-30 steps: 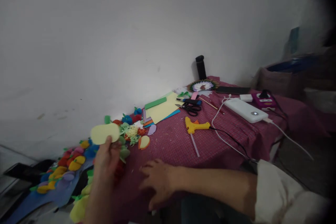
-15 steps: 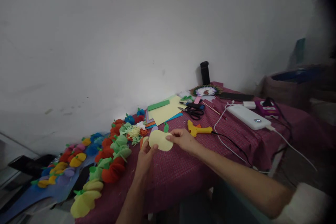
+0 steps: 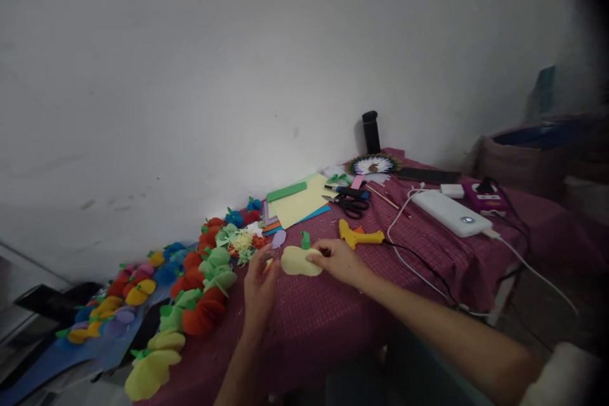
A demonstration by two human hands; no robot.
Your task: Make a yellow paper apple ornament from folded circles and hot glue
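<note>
A pale yellow pumpkin-shaped paper cutout [image 3: 299, 261] is pinched at its right side by my right hand [image 3: 340, 260], above the tablecloth. Just over its top edge shows a small green stem piece [image 3: 305, 240]; whether it is joined to the cutout I cannot tell. My left hand [image 3: 260, 288] is left of the cutout, apart from it, with thumb and fingers spread. An orange bit [image 3: 269, 264] shows between those fingers, mostly hidden, and I cannot tell if it is touched. Beyond the hands lies a lilac paper piece [image 3: 279, 239].
Finished paper pumpkins [image 3: 204, 311] crowd the left side, beside paper shreds [image 3: 243, 242]. Behind are coloured sheets [image 3: 299, 203], scissors [image 3: 352, 206] and a black bottle [image 3: 371, 132]. Rightward lie a yellow glue gun [image 3: 361, 236], a white power bank [image 3: 450, 212], cables and a purple socket block [image 3: 483, 196].
My left hand has let go of the yellow cutout and drawn slightly left and down. My right hand has moved the cutout a little right, turning it more level under the green piece.
</note>
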